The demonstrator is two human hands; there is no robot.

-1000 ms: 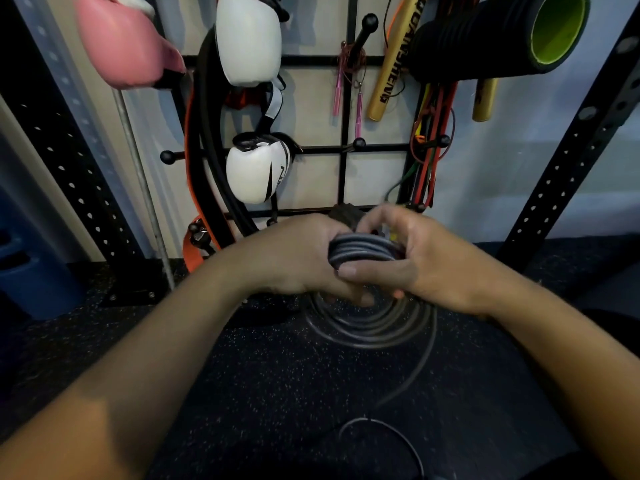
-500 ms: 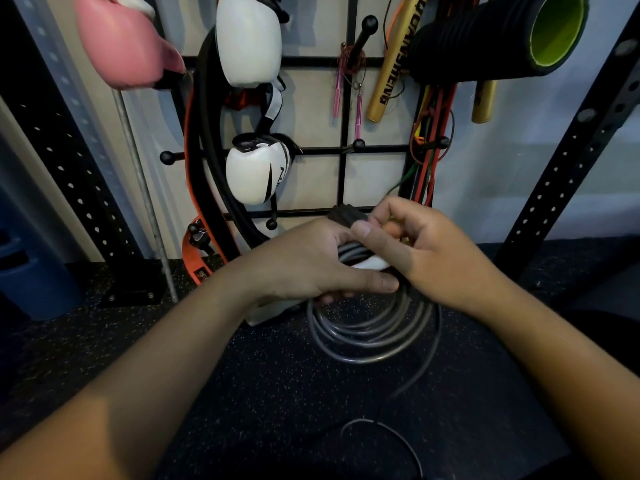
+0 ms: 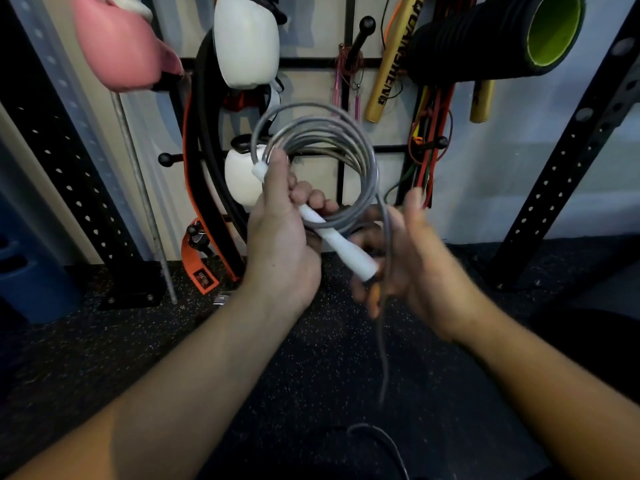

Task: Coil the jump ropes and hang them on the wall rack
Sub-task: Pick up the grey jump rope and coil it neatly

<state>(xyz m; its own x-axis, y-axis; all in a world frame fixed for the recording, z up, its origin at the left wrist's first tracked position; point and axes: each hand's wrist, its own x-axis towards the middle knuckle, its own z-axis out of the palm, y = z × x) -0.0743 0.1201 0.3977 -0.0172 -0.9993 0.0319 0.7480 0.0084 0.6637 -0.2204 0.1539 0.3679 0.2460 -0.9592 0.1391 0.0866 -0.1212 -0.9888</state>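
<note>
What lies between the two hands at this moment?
In the head view, the jump rope's white handle slants down from the left hand toward the right hand, with a loose grey strand hanging between them.

Looks like you're in a home gym

You've got a wall rack (image 3: 346, 62) loaded with a foam roller (image 3: 485, 39), boxing gloves (image 3: 246, 39), resistance bands (image 3: 433, 133), plus speckled rubber flooring (image 3: 104, 341) and perforated rig uprights (image 3: 571, 150).

The grey jump rope (image 3: 360, 161) looks like smooth, faintly glossy plastic cord; its white handle (image 3: 341, 242) is matt; the floor (image 3: 311, 375) is rough speckled rubber.
</note>
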